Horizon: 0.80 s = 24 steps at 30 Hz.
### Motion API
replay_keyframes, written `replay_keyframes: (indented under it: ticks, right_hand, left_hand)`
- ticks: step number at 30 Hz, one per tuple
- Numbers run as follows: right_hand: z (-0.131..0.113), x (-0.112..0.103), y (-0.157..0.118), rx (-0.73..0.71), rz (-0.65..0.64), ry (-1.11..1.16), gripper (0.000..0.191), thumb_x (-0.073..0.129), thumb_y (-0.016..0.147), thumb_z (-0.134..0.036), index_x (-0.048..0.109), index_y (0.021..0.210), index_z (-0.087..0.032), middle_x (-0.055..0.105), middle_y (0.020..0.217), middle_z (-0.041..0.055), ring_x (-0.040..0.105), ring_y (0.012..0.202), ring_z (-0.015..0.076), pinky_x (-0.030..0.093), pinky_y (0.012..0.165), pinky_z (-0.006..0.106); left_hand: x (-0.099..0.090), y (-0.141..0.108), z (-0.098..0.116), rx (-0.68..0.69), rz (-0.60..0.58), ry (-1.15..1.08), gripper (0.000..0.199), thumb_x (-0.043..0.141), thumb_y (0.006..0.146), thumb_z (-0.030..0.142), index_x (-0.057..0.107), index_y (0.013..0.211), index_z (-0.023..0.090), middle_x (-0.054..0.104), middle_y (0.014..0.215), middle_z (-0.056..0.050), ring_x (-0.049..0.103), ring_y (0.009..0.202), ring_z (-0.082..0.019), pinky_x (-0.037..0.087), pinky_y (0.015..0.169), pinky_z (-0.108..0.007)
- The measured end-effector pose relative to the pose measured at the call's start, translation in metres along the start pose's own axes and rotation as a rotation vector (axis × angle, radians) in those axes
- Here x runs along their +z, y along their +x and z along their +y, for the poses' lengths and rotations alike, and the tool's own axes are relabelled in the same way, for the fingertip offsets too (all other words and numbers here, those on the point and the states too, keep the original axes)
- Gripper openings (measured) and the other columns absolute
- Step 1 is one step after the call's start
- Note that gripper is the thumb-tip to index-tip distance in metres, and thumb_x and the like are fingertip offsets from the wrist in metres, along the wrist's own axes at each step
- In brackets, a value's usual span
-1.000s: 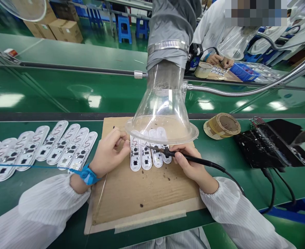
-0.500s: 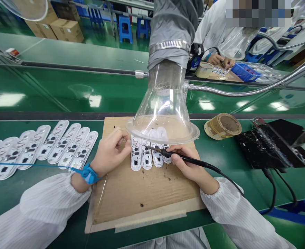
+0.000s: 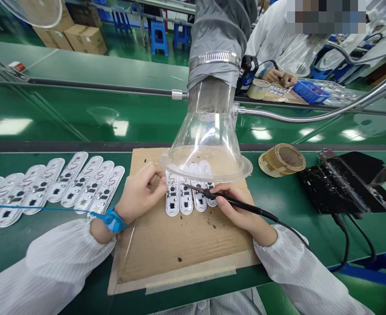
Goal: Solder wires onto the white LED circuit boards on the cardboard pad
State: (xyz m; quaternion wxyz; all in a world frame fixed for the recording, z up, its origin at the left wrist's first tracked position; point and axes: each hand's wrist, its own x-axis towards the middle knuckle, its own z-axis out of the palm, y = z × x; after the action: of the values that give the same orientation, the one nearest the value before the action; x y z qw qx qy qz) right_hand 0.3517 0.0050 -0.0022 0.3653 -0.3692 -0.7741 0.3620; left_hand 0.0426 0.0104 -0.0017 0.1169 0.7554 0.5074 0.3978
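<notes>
1. Fingers of the right hand [image 3: 241, 210] are curled tight around a black soldering iron [image 3: 235, 202], held pen-style, with its metal tip angled in over the boards.
2. Fingers of the left hand [image 3: 140, 197] are drawn into a narrow pinch. Whatever's in there, if anything, is too small to make out.
3. Four white circuit boards [image 3: 186, 199] lie side by side on a cardboard sheet [image 3: 179, 249], between the two hands. Their top ends sit under a clear fume extractor hood [image 3: 206, 162]. The tip is right at the second board, but can't tell if it's actually touching.
4. More white circuit boards [image 3: 91, 183] sit in an angled row on the green workbench [image 3: 278, 232], left of the cardboard.
5. A blue wrist strap [image 3: 112, 221] circles the left wrist, and its blue cord [image 3: 32, 208] runs left across that row.
6. Off to the right are a tan roll of tape [image 3: 281, 160] and a black mat [image 3: 340, 183].
7. Across the way, a co-worker's hands [image 3: 279, 78] are busy at another bench, beside a blue bin [image 3: 307, 89].
</notes>
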Motion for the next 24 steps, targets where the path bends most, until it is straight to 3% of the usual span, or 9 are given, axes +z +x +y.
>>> replay_keyframes:
  ticks: [24]
  right_hand:
    - [0.0020,0.0036,-0.0036,0.032,0.037,0.116,0.013,0.063,0.112,-0.036,0.071,0.121,-0.030,0.077,0.105,0.0023,0.073,0.084,0.0146,0.061,0.076,0.026]
  left_hand:
    - [0.0008,0.0007,0.0005,0.001,0.020,-0.007,0.019,0.054,0.095,0.013,0.044,0.082,0.024,0.035,0.071,0.007,0.035,0.060,-0.012,0.027,0.057,-0.028]
